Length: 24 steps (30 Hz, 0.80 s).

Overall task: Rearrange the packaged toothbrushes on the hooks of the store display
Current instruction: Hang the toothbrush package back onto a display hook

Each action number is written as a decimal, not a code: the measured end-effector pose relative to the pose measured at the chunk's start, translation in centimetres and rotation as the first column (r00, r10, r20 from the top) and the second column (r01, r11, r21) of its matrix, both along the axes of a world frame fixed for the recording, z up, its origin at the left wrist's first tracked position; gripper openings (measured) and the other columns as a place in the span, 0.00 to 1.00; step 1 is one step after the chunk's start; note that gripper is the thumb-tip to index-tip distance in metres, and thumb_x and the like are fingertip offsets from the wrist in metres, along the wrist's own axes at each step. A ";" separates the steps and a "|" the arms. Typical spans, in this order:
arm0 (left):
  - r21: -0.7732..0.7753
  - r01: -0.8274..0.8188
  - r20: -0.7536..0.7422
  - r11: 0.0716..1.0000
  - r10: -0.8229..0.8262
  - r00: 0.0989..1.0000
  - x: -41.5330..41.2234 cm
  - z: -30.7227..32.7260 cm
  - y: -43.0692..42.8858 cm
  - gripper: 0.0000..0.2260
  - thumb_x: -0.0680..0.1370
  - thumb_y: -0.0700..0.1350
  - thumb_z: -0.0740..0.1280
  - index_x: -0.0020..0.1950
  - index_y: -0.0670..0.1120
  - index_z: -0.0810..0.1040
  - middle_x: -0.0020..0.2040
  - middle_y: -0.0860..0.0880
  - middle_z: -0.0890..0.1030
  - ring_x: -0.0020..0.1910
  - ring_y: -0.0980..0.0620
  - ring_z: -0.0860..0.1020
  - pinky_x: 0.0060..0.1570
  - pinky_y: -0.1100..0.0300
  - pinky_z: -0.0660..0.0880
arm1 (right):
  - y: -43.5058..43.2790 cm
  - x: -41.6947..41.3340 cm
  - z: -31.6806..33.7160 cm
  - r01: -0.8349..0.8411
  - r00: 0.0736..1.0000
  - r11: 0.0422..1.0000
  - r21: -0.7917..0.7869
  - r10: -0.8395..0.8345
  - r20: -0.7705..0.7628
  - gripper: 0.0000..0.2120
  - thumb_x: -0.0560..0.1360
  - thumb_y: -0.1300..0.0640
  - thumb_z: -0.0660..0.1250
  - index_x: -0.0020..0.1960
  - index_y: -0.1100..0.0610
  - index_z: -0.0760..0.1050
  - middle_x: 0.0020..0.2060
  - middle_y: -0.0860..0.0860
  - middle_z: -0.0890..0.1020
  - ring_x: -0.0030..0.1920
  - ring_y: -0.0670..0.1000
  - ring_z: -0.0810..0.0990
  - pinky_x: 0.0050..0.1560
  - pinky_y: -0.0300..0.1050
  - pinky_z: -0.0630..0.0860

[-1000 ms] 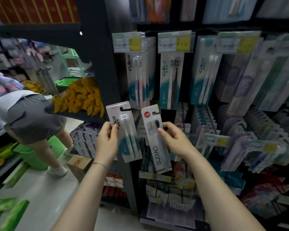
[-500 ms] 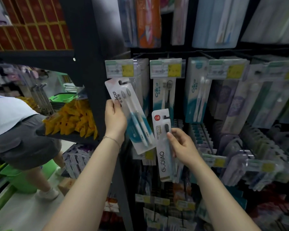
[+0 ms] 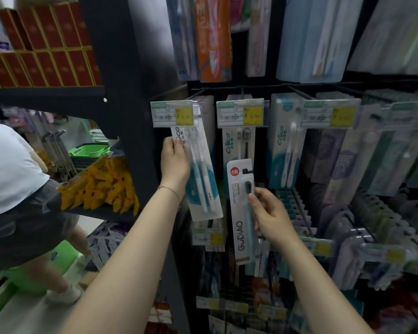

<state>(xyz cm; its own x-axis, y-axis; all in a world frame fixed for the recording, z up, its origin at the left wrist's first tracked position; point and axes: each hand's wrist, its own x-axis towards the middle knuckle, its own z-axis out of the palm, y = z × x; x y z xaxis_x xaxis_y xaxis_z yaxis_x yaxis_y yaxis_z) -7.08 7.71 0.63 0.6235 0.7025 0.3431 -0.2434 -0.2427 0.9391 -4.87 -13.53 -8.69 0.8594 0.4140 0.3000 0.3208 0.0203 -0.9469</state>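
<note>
Pinching flat glossy Crico pack (image 3: 204,182), left hand (image 3: 175,162)

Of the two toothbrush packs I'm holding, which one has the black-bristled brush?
The white GUDIAO pack in your right hand: it holds one brush with a dark head. The other pack, in your left hand, holds two blue-handled brushes.

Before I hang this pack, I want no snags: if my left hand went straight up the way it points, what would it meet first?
Probably the price tag just above your left hand; the top of the twin toothbrush pack it holds sits behind that tag. Depth is unclear.
</note>
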 end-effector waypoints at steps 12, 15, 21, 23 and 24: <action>0.198 -0.055 -0.077 0.979 0.071 0.995 -0.5 -2.3 0.2 0.17 0.84 0.43 0.60 0.71 0.43 0.60 0.62 0.48 0.74 0.58 0.51 0.76 0.58 0.58 0.72 | -1.8 0.1 -1.1 0.067 0.998 0.997 -0.024 -0.066 0.024 0.05 0.80 0.50 0.62 0.54 0.42 0.74 0.35 0.34 0.80 0.35 0.35 0.78 0.34 0.31 0.73; 0.240 -0.078 -0.062 0.968 0.095 0.994 -0.8 -3.6 0.0 0.19 0.82 0.41 0.63 0.71 0.42 0.61 0.66 0.46 0.71 0.64 0.50 0.74 0.66 0.55 0.72 | -2.5 0.1 -0.9 0.089 0.995 0.996 -0.028 -0.087 0.041 0.06 0.80 0.48 0.63 0.55 0.45 0.76 0.40 0.40 0.82 0.38 0.37 0.80 0.36 0.32 0.73; 0.443 -0.277 0.033 0.853 0.293 0.956 -2.4 -5.7 -2.4 0.22 0.78 0.39 0.67 0.71 0.38 0.65 0.67 0.40 0.68 0.67 0.43 0.66 0.68 0.50 0.66 | -4.3 0.0 -0.9 0.153 0.985 0.986 -0.067 -0.147 0.087 0.14 0.76 0.38 0.62 0.55 0.45 0.76 0.47 0.46 0.83 0.49 0.47 0.83 0.51 0.55 0.81; 0.558 -0.310 0.116 0.769 0.298 0.947 -3.3 -6.1 -4.1 0.16 0.78 0.37 0.67 0.65 0.38 0.70 0.60 0.41 0.73 0.60 0.45 0.69 0.61 0.53 0.68 | -4.9 -0.1 -0.8 0.186 0.978 0.980 -0.072 -0.177 0.111 0.12 0.77 0.40 0.62 0.54 0.46 0.76 0.47 0.45 0.83 0.49 0.45 0.82 0.53 0.54 0.81; 0.613 -0.271 0.139 0.742 0.236 0.962 -3.7 -6.3 -5.1 0.13 0.78 0.36 0.67 0.62 0.38 0.72 0.56 0.42 0.74 0.56 0.47 0.71 0.58 0.56 0.69 | -5.1 -0.2 -0.7 0.196 0.975 0.978 -0.077 -0.186 0.123 0.12 0.77 0.40 0.62 0.54 0.46 0.75 0.47 0.45 0.83 0.49 0.45 0.82 0.53 0.54 0.80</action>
